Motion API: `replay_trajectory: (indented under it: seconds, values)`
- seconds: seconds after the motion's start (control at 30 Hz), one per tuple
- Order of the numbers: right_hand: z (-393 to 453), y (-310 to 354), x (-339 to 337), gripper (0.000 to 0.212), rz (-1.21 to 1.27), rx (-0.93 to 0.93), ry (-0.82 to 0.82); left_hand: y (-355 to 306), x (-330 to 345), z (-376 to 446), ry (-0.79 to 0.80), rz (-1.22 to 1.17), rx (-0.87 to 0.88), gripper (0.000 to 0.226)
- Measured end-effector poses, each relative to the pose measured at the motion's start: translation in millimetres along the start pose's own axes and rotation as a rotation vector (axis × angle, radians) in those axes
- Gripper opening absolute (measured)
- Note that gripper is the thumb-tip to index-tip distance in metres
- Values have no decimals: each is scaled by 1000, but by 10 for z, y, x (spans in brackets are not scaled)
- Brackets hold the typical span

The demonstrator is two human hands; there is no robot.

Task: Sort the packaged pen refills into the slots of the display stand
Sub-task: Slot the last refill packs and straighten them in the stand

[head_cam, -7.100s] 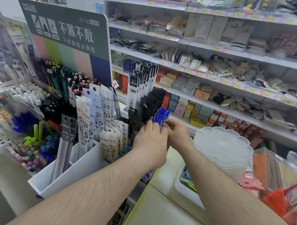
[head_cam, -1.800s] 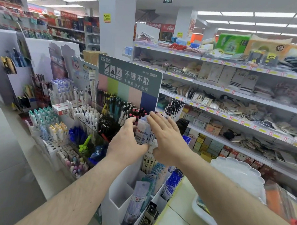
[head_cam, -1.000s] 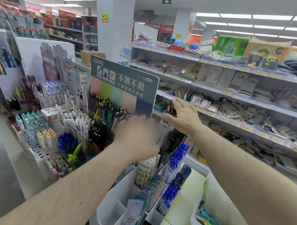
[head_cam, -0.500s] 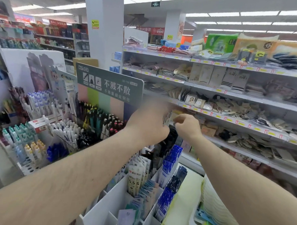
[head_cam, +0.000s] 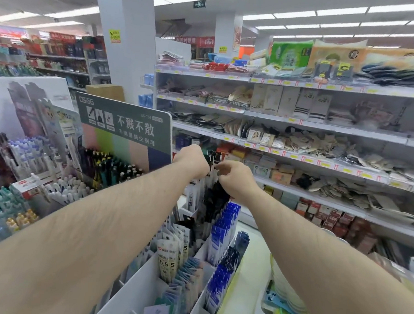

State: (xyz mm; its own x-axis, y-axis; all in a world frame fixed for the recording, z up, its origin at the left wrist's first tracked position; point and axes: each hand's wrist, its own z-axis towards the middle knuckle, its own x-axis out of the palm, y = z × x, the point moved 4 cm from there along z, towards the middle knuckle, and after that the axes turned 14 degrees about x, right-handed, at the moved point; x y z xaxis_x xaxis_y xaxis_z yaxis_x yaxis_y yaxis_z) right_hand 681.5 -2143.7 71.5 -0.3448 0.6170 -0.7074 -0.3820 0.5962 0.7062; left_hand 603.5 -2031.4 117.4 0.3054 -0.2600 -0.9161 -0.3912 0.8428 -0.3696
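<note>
Green sign (head_cam: 124,127) (left) blocks — shelving (head_cam: 296,158) crowds right.

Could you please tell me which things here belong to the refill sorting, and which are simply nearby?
Job: black refill packs, blue refill packs, white display stand, left hand, right hand.

Nearby: green sign, pens, sock shelves.

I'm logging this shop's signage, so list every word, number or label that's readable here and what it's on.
"不溅不散": green sign board above the pens.
"DS/56": same board's top left corner, roughly.
"0.55": white refill pack in the display stand.
"DANCE": beige packet on the shelf.
Yellow price tags, red hanging banners and the green ceiling sign: too blurred to read.
</note>
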Motion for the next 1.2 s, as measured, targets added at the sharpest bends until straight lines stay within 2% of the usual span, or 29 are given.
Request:
replay_trajectory:
  seconds: [0.1, 0.2, 0.43, 0.63, 0.7, 0.73, 0.8, 0.87, 0.93, 1.0, 1.07, 1.13, 1.2]
  values:
    - [30, 78, 52, 25, -76, -46, -63, -18, 5, -1, 32, 30, 11, 22]
    - [95, 129, 97, 17, -96, -34, -105, -24, 30, 29, 59, 67, 44, 32]
    - [82, 91, 103, 19, 35, -43, -136, -40, 60, 54, 77, 66, 91, 30]
    - [-6, 153, 138, 18, -211, -81, -188, -45, 58, 27, 113, 70, 97, 27]
    - [20, 173, 60, 14, -263, -86, -259, -39, 35, 15, 103, 39, 85, 30]
    - [25, 186, 12, 22, -304, -113, -333, -39, 21, 4, 98, 28, 83, 36]
    - [17, 189, -47, 64, -374, -192, -406, -46, 10, -15, 97, 17, 91, 53]
    - [10, 207, -5, 92, -503, -282, -279, -74, -5, -45, 112, 32, 130, 56]
    - [24, 194, 70, 98, -584, -294, -95, -105, 3, -63, 161, 52, 170, 43]
    - [53, 185, 57, 96, -489, -258, -59, -102, 4, -75, 175, 27, 170, 36]
    - [75, 135, -69, 83, -186, -154, -176, -88, -5, -82, 170, -33, 149, 43]
    - [88, 9, -173, 61, 43, 5, -272, -78, -13, -71, 153, -91, 134, 51]
    - [93, -81, -140, 43, 35, 71, -215, -59, -11, -45, 148, -145, 123, 51]
